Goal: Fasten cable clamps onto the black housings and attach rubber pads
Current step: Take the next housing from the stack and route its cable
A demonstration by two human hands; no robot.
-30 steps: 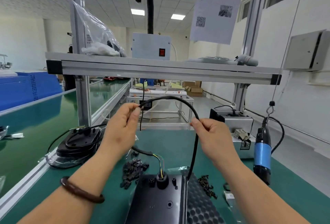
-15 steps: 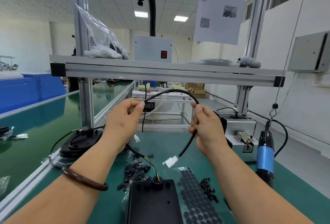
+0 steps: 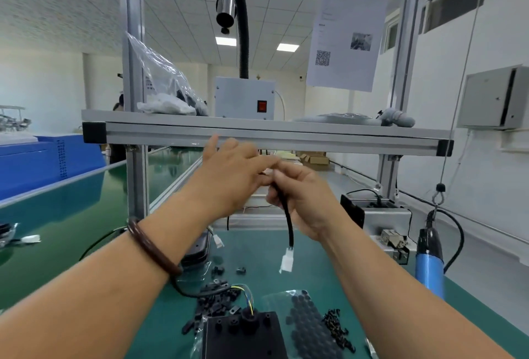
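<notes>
1. Head view: the right hand point(image 3: 303, 201) is up above the tabletop point(image 3: 252, 247), fingers curled tight round the black cable point(image 3: 287, 215). A white connector point(image 3: 286, 263) dangles below.
2. The left hand point(image 3: 229, 175) is right up against it and blurry, so I can't tell if its fingers pinch anything.
3. The black housing point(image 3: 243, 335) lies at the near edge, with the cable clamps point(image 3: 214, 301) to its left and the rubber pads point(image 3: 309, 324) to its right.

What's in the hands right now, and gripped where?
The right hand grips the black cable a short way above its white connector, which hangs free. The left hand meets it higher up; blur hides any grip.
</notes>
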